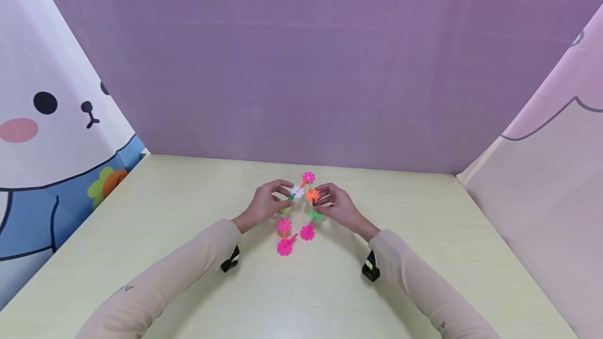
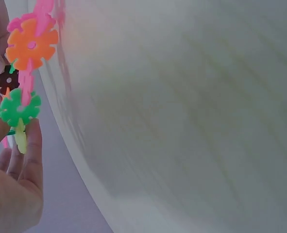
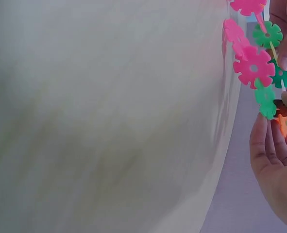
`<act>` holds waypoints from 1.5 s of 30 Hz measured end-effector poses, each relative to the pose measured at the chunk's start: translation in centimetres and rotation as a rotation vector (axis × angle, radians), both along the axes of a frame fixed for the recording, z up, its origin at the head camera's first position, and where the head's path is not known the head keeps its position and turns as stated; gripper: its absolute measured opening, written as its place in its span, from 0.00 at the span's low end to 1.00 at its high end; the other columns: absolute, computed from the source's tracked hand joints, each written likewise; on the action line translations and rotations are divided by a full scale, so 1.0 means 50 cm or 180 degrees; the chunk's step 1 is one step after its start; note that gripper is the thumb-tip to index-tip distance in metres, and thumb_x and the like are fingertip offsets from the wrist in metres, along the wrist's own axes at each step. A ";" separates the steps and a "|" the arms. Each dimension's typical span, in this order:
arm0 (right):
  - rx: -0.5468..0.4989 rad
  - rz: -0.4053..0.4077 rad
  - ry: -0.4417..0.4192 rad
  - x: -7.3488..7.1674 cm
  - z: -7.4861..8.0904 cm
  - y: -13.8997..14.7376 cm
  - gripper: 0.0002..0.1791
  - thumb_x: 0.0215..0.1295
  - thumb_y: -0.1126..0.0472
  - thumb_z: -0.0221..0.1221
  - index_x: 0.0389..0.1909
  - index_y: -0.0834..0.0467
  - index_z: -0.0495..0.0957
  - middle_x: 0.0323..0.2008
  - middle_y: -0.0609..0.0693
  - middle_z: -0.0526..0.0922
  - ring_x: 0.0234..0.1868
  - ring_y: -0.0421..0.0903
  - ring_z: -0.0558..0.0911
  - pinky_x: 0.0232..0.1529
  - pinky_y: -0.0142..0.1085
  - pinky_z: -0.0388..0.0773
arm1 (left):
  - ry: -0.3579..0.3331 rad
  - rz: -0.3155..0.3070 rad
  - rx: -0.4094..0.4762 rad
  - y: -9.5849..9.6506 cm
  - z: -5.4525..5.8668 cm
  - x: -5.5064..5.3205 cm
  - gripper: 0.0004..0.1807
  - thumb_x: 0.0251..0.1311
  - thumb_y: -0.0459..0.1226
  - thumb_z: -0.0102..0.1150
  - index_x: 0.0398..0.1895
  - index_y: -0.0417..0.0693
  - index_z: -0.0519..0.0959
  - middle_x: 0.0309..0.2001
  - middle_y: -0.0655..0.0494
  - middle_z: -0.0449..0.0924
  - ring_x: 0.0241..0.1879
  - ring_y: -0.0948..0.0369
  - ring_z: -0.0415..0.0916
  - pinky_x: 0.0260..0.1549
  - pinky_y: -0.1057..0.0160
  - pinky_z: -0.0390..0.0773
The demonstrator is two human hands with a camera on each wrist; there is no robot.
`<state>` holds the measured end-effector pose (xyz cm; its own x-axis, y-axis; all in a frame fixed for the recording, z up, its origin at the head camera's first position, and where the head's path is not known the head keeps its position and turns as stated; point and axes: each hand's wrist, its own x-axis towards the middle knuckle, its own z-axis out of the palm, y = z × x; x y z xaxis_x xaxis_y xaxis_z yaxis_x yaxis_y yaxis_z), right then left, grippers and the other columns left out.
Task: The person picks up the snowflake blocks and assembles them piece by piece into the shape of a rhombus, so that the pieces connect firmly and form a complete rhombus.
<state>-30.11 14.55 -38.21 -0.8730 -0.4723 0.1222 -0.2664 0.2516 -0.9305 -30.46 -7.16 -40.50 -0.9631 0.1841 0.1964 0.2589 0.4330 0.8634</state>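
Observation:
Both hands hold up a chain of interlocking plastic snowflake discs, its two ends hanging toward the person. My left hand (image 1: 268, 203) pinches the left side near a green disc (image 2: 21, 108) and a pale yellow disc (image 2: 20, 138). On the other side, my right hand (image 1: 340, 207) pinches the chain around a brown disc (image 3: 281, 108), beside a light green disc (image 3: 265, 99). A white disc (image 1: 297, 191) and an orange disc (image 1: 312, 195) lie between the hands, with a pink disc (image 1: 308, 177) at the far bend. Lower down hang more pink discs (image 1: 285, 247). Fingers partly hide the gripped discs.
The pale wooden table (image 1: 301, 297) stretches under both arms. A purple panel (image 1: 301, 67) stands along its far edge, with a cartoon-printed cloth (image 1: 52, 161) at the left and a pink and beige one (image 1: 551, 182) at the right. Black wrist straps (image 1: 370, 267) hang below the sleeves.

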 end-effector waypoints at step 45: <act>0.0630 0.0036 -0.0300 0.014 -0.001 -0.010 0.25 0.54 0.77 0.54 0.55 0.73 0.63 0.49 0.72 0.71 0.47 0.64 0.76 0.40 0.35 0.78 | -0.0511 -0.0341 -0.0237 -0.021 -0.018 0.010 0.18 0.53 0.35 0.63 0.47 0.39 0.75 0.40 0.46 0.81 0.38 0.55 0.81 0.36 0.62 0.80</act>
